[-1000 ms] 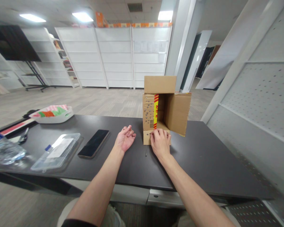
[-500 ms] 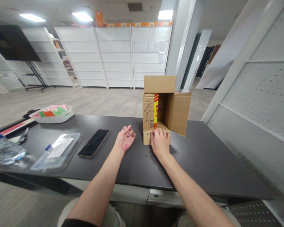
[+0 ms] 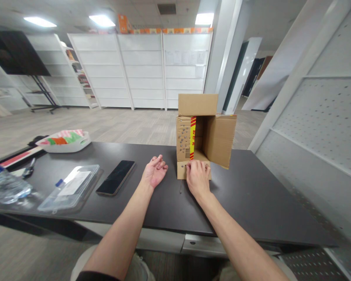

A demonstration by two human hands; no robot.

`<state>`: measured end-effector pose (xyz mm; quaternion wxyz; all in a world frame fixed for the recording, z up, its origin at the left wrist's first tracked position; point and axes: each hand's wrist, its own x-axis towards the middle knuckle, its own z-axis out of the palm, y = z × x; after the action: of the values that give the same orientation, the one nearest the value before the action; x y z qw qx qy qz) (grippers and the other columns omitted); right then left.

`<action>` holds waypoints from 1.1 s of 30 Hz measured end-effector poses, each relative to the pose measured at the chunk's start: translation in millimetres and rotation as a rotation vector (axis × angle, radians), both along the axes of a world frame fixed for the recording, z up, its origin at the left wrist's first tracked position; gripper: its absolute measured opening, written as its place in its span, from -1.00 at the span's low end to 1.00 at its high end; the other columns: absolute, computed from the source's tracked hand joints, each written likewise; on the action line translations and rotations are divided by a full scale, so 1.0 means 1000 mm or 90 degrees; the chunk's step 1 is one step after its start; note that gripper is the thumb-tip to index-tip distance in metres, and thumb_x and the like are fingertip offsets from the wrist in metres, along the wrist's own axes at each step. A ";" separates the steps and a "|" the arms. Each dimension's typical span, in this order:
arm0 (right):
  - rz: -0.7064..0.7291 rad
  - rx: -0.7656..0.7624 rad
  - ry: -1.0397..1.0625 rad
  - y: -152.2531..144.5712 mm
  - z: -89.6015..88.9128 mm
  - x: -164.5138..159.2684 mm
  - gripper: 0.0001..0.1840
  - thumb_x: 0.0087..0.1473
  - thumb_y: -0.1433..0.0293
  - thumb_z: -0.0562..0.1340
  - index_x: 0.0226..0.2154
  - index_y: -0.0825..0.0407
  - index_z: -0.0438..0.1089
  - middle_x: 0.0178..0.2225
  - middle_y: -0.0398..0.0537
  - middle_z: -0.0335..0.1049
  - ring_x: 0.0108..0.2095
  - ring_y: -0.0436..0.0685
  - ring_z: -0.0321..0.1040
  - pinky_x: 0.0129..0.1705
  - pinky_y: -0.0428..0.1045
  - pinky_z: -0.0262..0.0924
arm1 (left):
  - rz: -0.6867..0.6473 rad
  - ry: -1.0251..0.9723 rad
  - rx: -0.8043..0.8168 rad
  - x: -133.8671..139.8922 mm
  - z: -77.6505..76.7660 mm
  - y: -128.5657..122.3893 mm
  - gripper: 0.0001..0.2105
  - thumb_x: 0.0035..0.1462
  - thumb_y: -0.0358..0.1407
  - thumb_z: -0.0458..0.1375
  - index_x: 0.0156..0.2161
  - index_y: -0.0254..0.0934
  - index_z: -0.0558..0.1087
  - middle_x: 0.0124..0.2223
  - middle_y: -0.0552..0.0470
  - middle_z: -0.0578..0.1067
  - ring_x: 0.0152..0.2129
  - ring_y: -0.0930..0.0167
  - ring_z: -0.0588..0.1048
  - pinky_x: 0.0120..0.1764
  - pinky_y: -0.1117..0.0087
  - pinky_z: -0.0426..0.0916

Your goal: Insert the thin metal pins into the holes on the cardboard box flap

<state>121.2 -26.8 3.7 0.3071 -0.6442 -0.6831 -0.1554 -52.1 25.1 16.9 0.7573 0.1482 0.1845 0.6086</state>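
Dark desk (image 3: 251, 191), basically same as a second ago: my left hand (image 3: 155, 171) half-curled open, right hand (image 3: 198, 176) bunched at the box flap (image 3: 181, 173), can't tell if pinching.

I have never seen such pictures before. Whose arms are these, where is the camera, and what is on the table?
There is no machine here: these are a person's own bare arms. One camera, worn on the head, looks forward and down. On the dark table stands an open cardboard box, its opening facing the person. To its left lie a smartphone, a clear plastic case, a plastic bottle and a white tray. The right hand touches the box's lower flap; whether its fingers hold something small is hidden. The left hand is palm up, fingers curled, apparently holding nothing.
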 end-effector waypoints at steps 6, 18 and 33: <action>0.028 0.012 0.019 -0.002 0.000 0.001 -0.85 0.25 0.40 0.02 -0.27 0.06 0.27 -0.26 0.05 0.38 -0.17 0.22 0.19 -0.09 0.10 -0.08 | 0.004 0.010 -0.001 0.000 0.000 0.000 -0.76 -0.03 -0.55 0.21 -0.53 -0.31 0.23 -0.50 0.18 0.39 -0.72 0.63 0.09 -0.49 0.46 0.14; 0.090 0.012 0.043 -0.006 0.002 0.001 -0.85 0.24 0.39 0.03 -0.27 0.03 0.29 -0.26 -0.01 0.40 -0.17 0.18 0.22 -0.06 0.08 -0.11 | 0.004 0.003 -0.004 0.000 0.000 0.000 -0.77 -0.02 -0.56 0.20 -0.52 -0.30 0.24 -0.47 0.17 0.42 -0.71 0.62 0.10 -0.49 0.45 0.15; 0.116 0.000 0.062 -0.004 -0.003 0.004 -0.81 0.13 0.50 0.07 -0.24 0.01 0.36 -0.21 -0.02 0.39 -0.13 0.18 0.23 -0.06 0.07 -0.09 | 0.008 0.007 -0.010 0.001 0.001 -0.001 -0.77 -0.03 -0.57 0.19 -0.54 -0.30 0.25 -0.48 0.17 0.43 -0.72 0.62 0.08 -0.50 0.45 0.14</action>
<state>125.3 -30.5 0.9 0.3527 -0.5863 -0.7229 -0.0958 -51.5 24.0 18.4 0.7538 0.1441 0.1944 0.6110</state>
